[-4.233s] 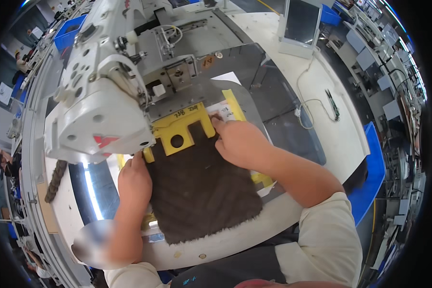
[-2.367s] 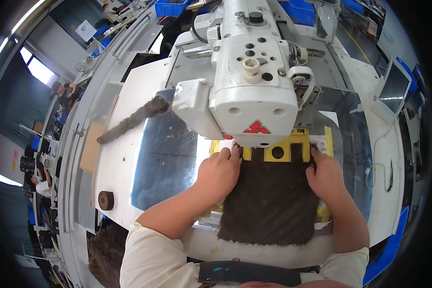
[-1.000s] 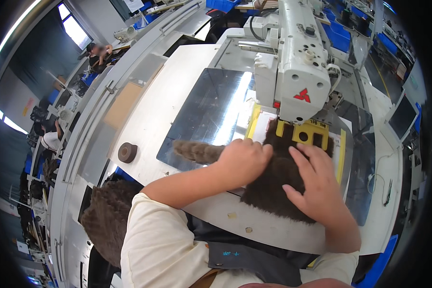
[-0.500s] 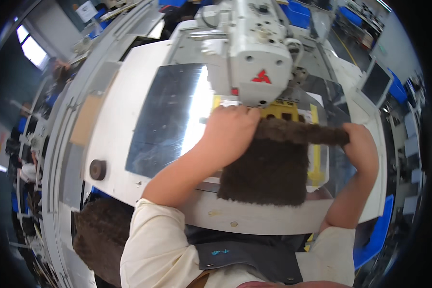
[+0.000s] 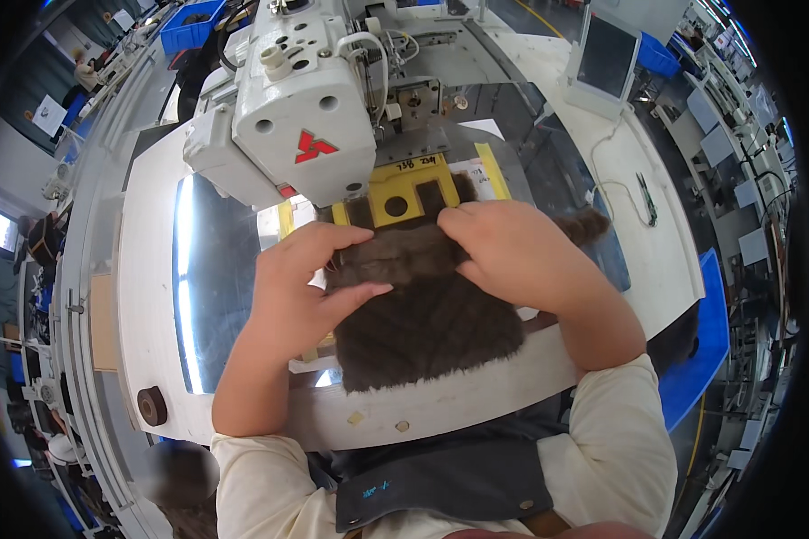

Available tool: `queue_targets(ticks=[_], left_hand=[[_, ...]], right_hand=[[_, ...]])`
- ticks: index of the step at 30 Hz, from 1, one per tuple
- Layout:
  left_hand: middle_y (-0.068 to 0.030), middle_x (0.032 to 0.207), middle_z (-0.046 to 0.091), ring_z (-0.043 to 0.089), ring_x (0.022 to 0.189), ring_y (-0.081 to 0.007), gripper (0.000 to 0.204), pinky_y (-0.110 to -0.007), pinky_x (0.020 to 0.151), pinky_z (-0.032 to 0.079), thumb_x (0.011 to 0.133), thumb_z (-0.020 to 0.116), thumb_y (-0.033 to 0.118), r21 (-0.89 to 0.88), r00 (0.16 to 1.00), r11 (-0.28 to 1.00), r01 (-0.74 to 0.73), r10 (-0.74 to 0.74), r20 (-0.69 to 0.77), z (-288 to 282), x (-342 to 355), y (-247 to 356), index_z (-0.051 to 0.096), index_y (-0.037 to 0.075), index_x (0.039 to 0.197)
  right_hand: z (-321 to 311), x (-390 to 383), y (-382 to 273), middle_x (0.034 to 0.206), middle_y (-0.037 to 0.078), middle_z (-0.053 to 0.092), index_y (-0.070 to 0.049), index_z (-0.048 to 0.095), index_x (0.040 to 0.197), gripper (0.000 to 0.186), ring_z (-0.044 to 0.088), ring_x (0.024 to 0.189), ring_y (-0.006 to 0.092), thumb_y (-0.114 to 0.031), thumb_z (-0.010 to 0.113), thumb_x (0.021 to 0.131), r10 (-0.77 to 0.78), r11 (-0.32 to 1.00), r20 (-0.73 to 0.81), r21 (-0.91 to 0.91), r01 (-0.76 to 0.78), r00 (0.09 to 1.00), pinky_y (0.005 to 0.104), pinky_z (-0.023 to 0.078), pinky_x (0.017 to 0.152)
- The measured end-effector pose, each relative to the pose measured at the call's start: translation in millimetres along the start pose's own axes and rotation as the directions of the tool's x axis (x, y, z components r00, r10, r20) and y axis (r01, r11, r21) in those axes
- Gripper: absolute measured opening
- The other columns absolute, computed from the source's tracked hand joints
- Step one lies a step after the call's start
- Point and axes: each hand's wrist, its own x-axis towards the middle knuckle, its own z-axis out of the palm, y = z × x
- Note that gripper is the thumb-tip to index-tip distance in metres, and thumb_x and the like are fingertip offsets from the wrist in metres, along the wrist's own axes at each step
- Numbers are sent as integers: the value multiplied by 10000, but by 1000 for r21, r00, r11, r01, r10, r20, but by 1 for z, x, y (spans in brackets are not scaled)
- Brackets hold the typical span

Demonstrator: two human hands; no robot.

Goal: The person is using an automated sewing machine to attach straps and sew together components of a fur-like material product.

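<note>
A piece of dark brown plush fabric (image 5: pixel 427 337) lies across the front of the sewing machine's bed, its upper edge folded into a thick roll. My left hand (image 5: pixel 301 278) holds the left end of that roll, thumb below and fingers above. From the right, my right hand (image 5: pixel 512 247) pinches the roll nearer the middle, its thumb and fingertips on the fur. Beyond the fingers sits a yellow clamp plate (image 5: pixel 403 193) with cutouts, where brown fur shows through. A furry end (image 5: pixel 589 226) of fabric sticks out past my right wrist.
The white sewing machine head (image 5: pixel 301 117) stands over the plate at the upper left. On the white table are a brown roll of tape (image 5: pixel 153 406) at left and thread snips (image 5: pixel 647 199) at right. A monitor (image 5: pixel 605 58) stands at the back right; a blue bin (image 5: pixel 706 341) is beside the table.
The view has shifted, so the machine now appears farther left. My right hand has come inward from the fabric's far right end; my hands are now closer together on the roll.
</note>
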Motion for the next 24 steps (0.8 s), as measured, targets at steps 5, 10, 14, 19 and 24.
queue_targets(ticks=[5,10,14,19,24], left_hand=[[-83,900,728,680,750,-182,416,-303,651,536,653,934,40,-328,991,939,-99,64,-117,2,-5,1,753,33,1028],[-102,866,715,673,712,-194,390,-287,610,520,663,920,23,-288,980,938,-193,167,-112,6,-8,6,744,26,1011],[-124,822,691,664,682,-225,361,-277,579,497,680,910,14,-337,951,889,-308,283,-123,11,-10,1,731,17,993],[-123,904,683,660,773,-230,383,-295,672,522,696,916,28,-429,968,873,-234,167,-188,21,-16,6,745,16,1038],[-121,999,674,651,896,-231,401,-322,771,527,725,908,50,-467,968,866,-179,70,-242,32,-16,13,765,28,1099]], right_hand=[[-6,-9,-3,959,152,673,-11,599,1013,281,666,967,375,-95,770,806,-76,996,-56,48,79,996,476,521,831],[-7,-5,-10,920,142,642,-22,615,989,289,653,935,370,-121,796,786,-197,966,-118,147,214,973,455,506,817],[-5,-4,-14,888,114,613,-29,639,977,277,632,903,343,-123,804,775,-339,896,-190,232,378,921,438,501,817],[12,6,-17,919,90,631,-29,667,959,255,617,906,322,-119,803,762,-359,855,-291,278,438,887,420,495,839],[24,9,-25,977,59,641,-38,705,971,259,608,971,313,-102,807,741,-353,849,-434,225,479,829,416,492,853]])
